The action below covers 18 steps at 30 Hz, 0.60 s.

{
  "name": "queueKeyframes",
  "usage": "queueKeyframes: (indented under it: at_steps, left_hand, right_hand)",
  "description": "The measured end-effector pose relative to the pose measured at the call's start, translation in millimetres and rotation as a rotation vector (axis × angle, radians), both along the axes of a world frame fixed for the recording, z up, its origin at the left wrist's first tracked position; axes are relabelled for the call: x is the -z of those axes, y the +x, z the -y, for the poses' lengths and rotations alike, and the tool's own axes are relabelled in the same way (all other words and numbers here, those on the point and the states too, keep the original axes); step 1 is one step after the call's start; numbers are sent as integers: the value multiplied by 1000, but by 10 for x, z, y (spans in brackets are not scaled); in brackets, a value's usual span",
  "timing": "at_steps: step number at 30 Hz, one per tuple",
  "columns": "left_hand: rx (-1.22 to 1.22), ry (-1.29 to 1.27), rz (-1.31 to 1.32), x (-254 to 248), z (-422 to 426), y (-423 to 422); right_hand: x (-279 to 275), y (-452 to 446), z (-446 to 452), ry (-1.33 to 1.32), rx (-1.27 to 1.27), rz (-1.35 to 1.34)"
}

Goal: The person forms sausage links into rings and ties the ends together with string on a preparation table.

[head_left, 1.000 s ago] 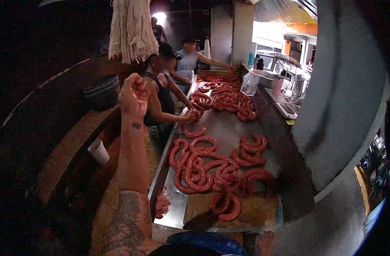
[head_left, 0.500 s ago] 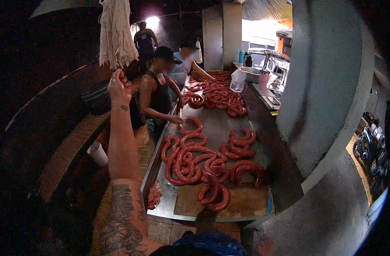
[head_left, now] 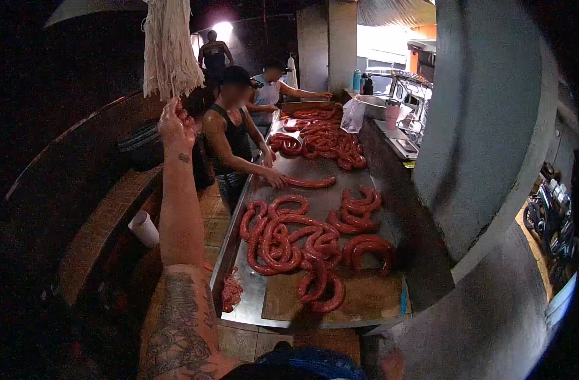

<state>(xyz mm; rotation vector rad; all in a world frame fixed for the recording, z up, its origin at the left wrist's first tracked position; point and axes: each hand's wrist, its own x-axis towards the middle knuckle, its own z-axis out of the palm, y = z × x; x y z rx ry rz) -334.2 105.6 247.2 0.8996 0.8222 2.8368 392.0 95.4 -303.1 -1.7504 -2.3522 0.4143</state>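
Left hand [head_left: 177, 123]: being held up, fingers curled, at the tips of the string bundle [head_left: 171, 54]; whether a strand is being pinched cannot be told.
String bundle: being suspended beyond the metal table's [head_left: 250, 304] left edge.
Right hand: not being shown clearly; grip cannot be told.
Sausages [head_left: 294, 258]: being carried by the table, some overlapping the board [head_left: 372, 296] at its near edge.

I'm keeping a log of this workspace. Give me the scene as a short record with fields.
Left hand: raised, fingers curled, at the lower ends of hanging strings; grip unclear
Table: metal, with a board at the near end
Sausages: loose loops near, denser pile farther off
Co-worker in dark top: hand at a curved sausage
White cup: tilted, left of the table
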Motion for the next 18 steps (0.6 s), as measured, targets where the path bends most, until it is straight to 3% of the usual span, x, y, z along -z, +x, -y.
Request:
queueKeyframes:
  at_steps: [2, 3, 4, 5, 7, 8, 9, 10, 11, 12, 13, 14, 15, 17, 18]
  left_hand:
    - [33, -12, -14, 197, -42, -47]
    - [101, -1, -76, 390, -72, 40]
    - [176, 8, -137, 609, -133, 162]
    - [162, -146, 6, 838, -247, 356]
    - [196, -492, 93, 1701, -490, 881]
    - [371, -607, 38, 2204, -579, 1395]
    - [538, -732, -41, 2708, -673, 1907]
    - [570, -942, -329, 3274, -661, 2522]
    - [824, -993, -587, 3664, -535, 3125]
    - [1077, -1020, -865, 3942, -388, 3639]
    - [1071, -907, -1002, 4218, -156, 4066]
    - [1047, -782, -1129, 4410, 77, 4356]
    - [1086, -796, -1095, 4492, 160, 4409]
    - [1652, -973, -1215, 4576, 122, 4188]
    - [1597, -1048, -1248, 4612, 70, 3948]
  right_hand:
    - [617, 81, -78, 55, 9, 0]
    - [582, -82, -107, 122, 18, -28]
    - [502, -86, -88, -34, 36, -87]
    - [-357, -422, 32, -186, 66, -138]
    - [-552, -708, -172, -201, 134, -602]
    - [-650, -855, -281, -199, 149, -828]
    - [-1090, -1041, -330, -332, 225, -747]
    - [-907, -1215, -458, -55, 49, -1038]
    - [-1630, -1417, -392, 16, -68, -753]
    - [-1808, -1570, -409, 92, -186, -677]
    - [-1928, -1683, -440, -67, -278, -748]
    - [-1956, -1650, -486, 73, -404, -434]
    - [-1875, -1502, -546, 30, -388, -419]
    - [-1665, -1047, -701, -557, 168, -1211]
    - [-1797, -748, -656, -451, 338, -1611]
